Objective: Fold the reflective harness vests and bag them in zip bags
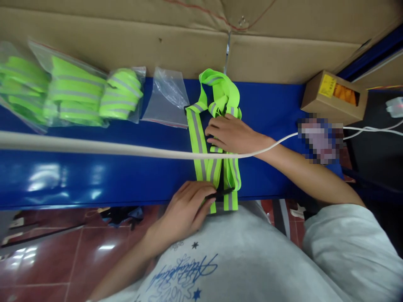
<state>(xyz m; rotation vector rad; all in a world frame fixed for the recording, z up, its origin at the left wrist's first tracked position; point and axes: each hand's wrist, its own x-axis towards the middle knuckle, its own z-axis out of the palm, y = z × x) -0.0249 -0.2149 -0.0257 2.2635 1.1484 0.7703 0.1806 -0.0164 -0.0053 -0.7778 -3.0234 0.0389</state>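
A neon yellow reflective strap vest (pixel 197 130) with grey stripes lies on the blue tabletop, its straps running towards me and bunched in loops at the far end. My left hand (pixel 190 203) is at the table's front edge, closed with thumb and fingers on a black band of the vest. Over the bunched straps rests my right hand (pixel 231 133), its fingers spread and laid across them. What is under its palm is hidden. A white cable (pixel 141 150) crosses the view above the vest and in front of my right wrist.
Bagged reflective straps (pixel 77 90) stand along the back left, beside a flat clear zip bag (pixel 168 98). At the back right is a cardboard box (pixel 324 100) with orange contents. A blurred-out object (pixel 321 140) sits near the right end of the blue table (pixel 78 172).
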